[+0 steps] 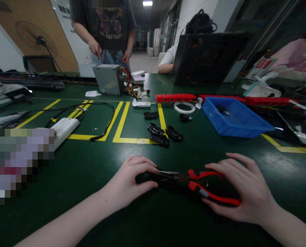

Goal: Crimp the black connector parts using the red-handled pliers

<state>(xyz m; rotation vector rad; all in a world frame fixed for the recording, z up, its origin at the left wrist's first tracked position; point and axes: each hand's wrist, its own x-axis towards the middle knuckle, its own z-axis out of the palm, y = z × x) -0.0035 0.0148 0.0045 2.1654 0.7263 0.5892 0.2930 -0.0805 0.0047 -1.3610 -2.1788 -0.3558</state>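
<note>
Long-nose pliers (194, 181) with red and black handles lie level across the front middle, jaws pointing left. My right hand (248, 192) is closed around their spread handles, thumb below and fingers above. My left hand (131, 176) pinches a small dark piece (165, 183) between thumb and fingers. The plier jaws lie against this piece; whether they clamp it is too dark to see. Beyond my hands, several black plastic parts (159, 139) of similar look lie grouped on the green table (104, 171).
A blue bin (240, 127) with small dark pieces stands right of the black parts. Behind are a tape ring (184, 107), red strips (176, 98) and a power supply (108, 79). A black cable (109, 127) and white power strip (65, 130) lie left. A person stands across the table.
</note>
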